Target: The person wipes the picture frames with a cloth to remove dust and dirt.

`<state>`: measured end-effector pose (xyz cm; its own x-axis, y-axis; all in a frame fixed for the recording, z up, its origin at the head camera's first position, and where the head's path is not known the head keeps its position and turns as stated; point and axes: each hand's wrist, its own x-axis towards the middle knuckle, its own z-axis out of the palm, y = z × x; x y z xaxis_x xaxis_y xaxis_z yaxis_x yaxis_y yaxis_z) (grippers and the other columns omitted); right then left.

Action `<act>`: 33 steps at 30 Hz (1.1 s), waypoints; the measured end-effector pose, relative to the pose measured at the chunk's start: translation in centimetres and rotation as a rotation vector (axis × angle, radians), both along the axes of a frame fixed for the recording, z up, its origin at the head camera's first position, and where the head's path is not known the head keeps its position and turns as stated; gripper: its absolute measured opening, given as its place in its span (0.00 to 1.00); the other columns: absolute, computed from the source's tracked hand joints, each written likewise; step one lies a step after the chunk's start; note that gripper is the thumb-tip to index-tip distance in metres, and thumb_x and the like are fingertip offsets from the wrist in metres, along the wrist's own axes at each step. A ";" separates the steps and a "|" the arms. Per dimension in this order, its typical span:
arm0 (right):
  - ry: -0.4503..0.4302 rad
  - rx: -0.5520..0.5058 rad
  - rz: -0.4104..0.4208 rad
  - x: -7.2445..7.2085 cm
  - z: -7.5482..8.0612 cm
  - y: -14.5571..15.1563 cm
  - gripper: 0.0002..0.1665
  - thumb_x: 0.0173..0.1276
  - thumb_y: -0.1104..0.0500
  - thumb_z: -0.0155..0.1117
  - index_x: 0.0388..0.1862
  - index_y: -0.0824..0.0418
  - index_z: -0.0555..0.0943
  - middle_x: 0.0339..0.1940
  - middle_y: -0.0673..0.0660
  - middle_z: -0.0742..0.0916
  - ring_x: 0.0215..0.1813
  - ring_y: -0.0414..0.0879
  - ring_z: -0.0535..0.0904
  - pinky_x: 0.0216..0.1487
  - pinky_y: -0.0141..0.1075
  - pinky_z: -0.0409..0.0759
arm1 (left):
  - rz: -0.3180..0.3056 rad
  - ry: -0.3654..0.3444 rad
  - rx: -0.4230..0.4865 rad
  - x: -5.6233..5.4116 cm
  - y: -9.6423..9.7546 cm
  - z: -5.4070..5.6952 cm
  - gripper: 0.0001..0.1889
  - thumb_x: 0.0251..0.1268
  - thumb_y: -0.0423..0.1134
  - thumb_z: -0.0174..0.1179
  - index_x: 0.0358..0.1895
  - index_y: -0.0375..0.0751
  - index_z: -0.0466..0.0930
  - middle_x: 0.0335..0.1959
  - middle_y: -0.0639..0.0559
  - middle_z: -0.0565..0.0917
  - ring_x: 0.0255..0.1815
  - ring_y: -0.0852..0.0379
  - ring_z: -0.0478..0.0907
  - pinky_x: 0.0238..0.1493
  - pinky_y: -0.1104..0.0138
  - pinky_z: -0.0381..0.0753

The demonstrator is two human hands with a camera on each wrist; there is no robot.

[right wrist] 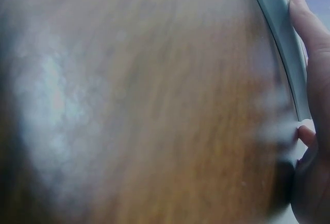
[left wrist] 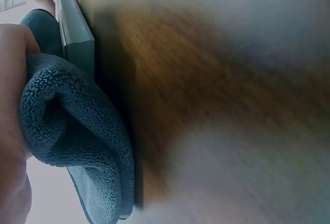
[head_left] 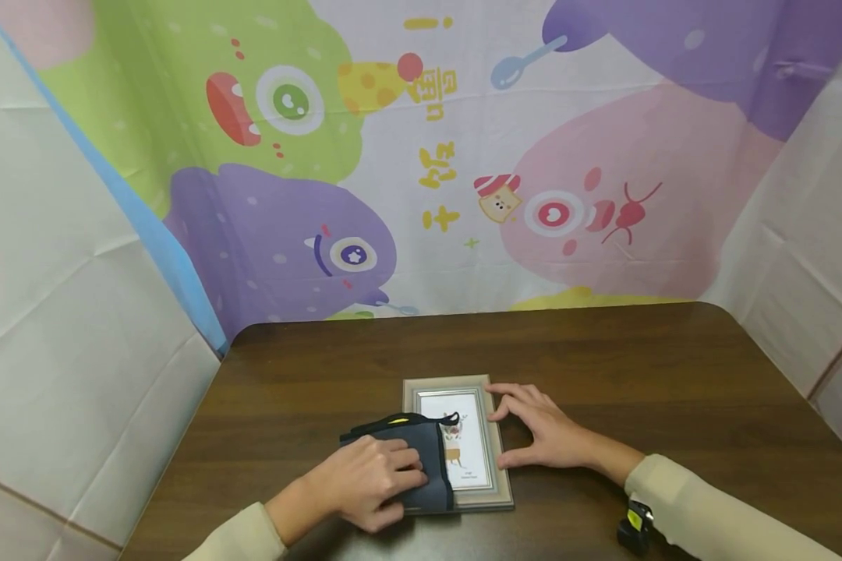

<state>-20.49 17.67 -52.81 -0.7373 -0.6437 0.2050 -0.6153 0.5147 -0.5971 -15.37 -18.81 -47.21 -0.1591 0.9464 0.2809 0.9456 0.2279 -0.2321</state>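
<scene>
A picture frame point(head_left: 503, 479) with a pale border and a small animal drawing behind its pane lies on the brown table. Over its left part spreads a dark grey fleecy cloth point(head_left: 431, 452) with black edging. My left hand point(head_left: 375, 479) presses down on the cloth with bent fingers, gripping it. In the left wrist view the cloth point(left wrist: 77, 110) bulges in a thick fold beside that hand point(left wrist: 11, 116). My right hand point(head_left: 543, 428) has its thumb and fingers spread apart, their tips at the frame's right edge. The right wrist view shows its thumb against the frame's side point(right wrist: 278, 33).
The dark wooden table point(head_left: 288, 374) extends around the frame. Behind it hangs a curtain point(head_left: 456, 273) with cartoon monsters, and pale panels point(head_left: 77, 273) stand on both sides. A black device point(head_left: 635, 526) is strapped at the right wrist.
</scene>
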 end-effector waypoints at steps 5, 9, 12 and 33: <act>-0.008 0.002 -0.003 0.0 0.0 0.0 0.30 0.62 0.38 0.89 0.56 0.40 0.82 0.89 0.56 0.75 0.78 0.59 0.73 0.72 0.71 0.70 | 0.045 0.000 -0.014 -0.6 -0.2 0.2 0.19 0.55 0.50 0.78 0.50 0.51 0.92 0.44 0.58 0.90 0.42 0.62 0.86 0.36 0.73 0.88; -0.015 0.001 -0.002 0.0 0.0 0.0 0.30 0.62 0.38 0.89 0.57 0.40 0.83 0.89 0.56 0.74 0.78 0.59 0.72 0.73 0.73 0.69 | 0.088 -0.002 -0.025 -1.3 -0.4 0.1 0.20 0.58 0.50 0.78 0.53 0.51 0.92 0.46 0.57 0.91 0.45 0.61 0.87 0.39 0.71 0.90; -0.021 0.002 -0.003 0.0 0.0 0.0 0.30 0.62 0.38 0.89 0.57 0.40 0.83 0.89 0.56 0.74 0.78 0.58 0.72 0.73 0.73 0.69 | 0.118 -0.007 -0.022 -1.8 -0.5 0.0 0.19 0.61 0.50 0.77 0.55 0.51 0.92 0.48 0.57 0.91 0.47 0.60 0.88 0.39 0.71 0.90; -0.043 -0.003 0.003 0.1 0.1 0.1 0.29 0.64 0.37 0.87 0.58 0.39 0.82 0.90 0.55 0.73 0.79 0.60 0.71 0.73 0.71 0.69 | 0.318 -0.058 -0.018 -5.8 -1.3 -0.2 0.22 0.67 0.42 0.75 0.64 0.49 0.91 0.62 0.55 0.93 0.58 0.54 0.90 0.34 0.71 0.88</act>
<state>-20.43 17.78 -52.74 -0.7433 -0.6455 0.1754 -0.5910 0.5108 -0.6243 -21.13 -20.08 -47.45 -0.4633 0.8512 0.2466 0.8393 0.5108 -0.1861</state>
